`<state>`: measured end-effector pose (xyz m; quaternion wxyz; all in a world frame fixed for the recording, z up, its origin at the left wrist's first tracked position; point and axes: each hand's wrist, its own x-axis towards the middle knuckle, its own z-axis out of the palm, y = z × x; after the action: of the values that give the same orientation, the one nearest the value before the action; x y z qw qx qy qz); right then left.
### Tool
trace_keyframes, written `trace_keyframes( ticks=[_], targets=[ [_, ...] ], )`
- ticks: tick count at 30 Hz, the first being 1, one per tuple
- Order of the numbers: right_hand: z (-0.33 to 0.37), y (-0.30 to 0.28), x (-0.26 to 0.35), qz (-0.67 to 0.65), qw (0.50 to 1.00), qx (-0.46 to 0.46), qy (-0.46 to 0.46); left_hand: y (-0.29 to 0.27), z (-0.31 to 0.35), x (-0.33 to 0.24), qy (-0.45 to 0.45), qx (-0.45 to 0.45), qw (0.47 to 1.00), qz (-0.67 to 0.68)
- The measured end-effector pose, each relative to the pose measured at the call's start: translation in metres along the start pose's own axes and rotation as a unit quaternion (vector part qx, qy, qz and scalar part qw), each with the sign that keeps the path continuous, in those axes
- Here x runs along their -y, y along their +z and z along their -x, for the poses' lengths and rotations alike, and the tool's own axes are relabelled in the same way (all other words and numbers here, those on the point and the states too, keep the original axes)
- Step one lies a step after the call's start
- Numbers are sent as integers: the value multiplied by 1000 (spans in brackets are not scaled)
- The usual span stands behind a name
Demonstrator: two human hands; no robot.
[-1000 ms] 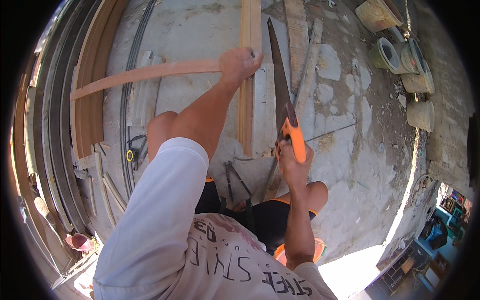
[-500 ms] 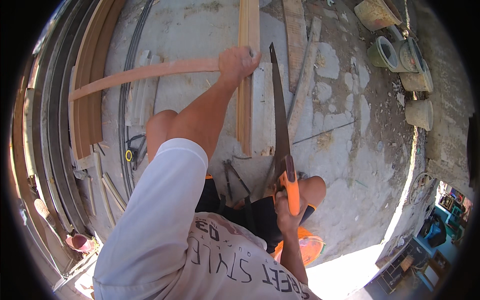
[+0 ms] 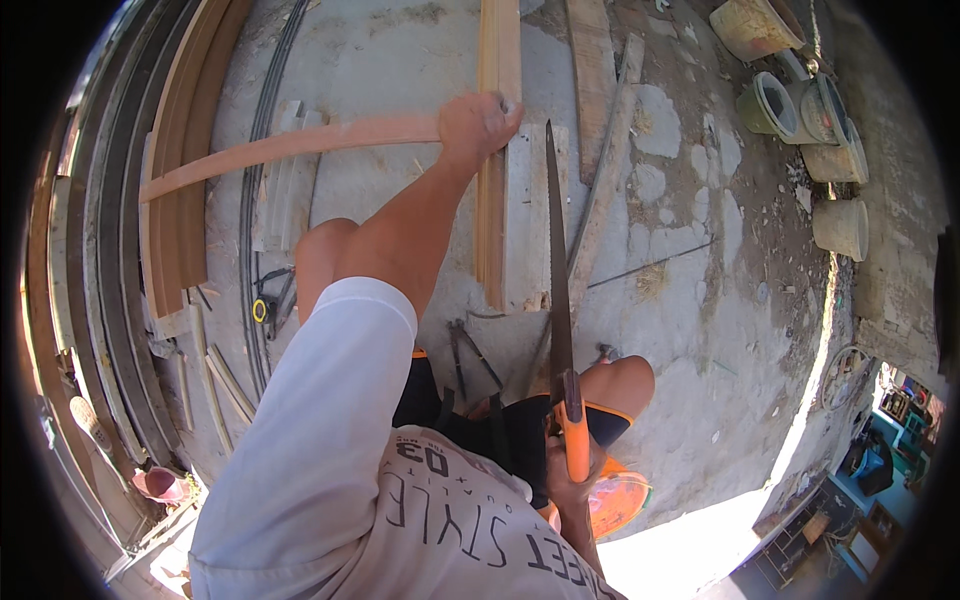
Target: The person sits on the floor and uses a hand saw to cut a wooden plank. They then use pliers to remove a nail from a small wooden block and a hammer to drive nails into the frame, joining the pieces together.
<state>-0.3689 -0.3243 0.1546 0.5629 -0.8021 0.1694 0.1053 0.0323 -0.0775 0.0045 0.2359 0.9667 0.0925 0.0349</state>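
Note:
My left hand point(image 3: 480, 128) is closed on the end of a long reddish wooden strip point(image 3: 320, 138), which it presses onto a lengthwise timber point(image 3: 490, 230). The strip reaches left from the hand across to some brown boards. In my right hand point(image 3: 572, 470), down by my right thigh, is a handsaw point(image 3: 560, 270) gripped by its orange handle. The blade points away from me, to the right of the timber and of a pale block point(image 3: 526, 230) lying along it. Its tip is level with my left hand, apart from the strip.
Brown boards point(image 3: 185, 150) and dark metal bars point(image 3: 110, 240) run along the left side. A tape measure point(image 3: 262, 310) lies on the floor beside my left knee. Several buckets point(image 3: 838, 228) stand at the far right. An orange bucket point(image 3: 622, 503) is behind my right leg.
My right hand has drawn the handsaw back toward me, and its blade now stands more upright in the view. My left hand stays in place on the strip.

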Motion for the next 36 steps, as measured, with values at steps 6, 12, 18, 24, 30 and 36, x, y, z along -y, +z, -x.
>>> trace_keyframes(
  ticks=[6, 12, 18, 24, 30, 36],
  targets=[
    [-206, 58, 80, -74, 996, 51, 16, 11, 5, 12, 15, -12, 1000, 16],
    [-38, 11, -3, -36, 999, 26, 3, 14, -4, 13, 7, -20, 1000, 13],
    [-32, 17, 2, -21, 999, -16, -18, 10, -3, 6, 4, -9, 1000, 15],
    [-176, 54, 61, -67, 997, 36, -1, 10, -5, 10, 27, -20, 999, 11],
    [21, 3, -20, 69, 995, -16, -71, 9, -4, 12, -15, 9, 1000, 1],
    [-114, 33, 18, -21, 999, 22, -19, 14, -3, 6, 17, -10, 1000, 10]
  ],
)
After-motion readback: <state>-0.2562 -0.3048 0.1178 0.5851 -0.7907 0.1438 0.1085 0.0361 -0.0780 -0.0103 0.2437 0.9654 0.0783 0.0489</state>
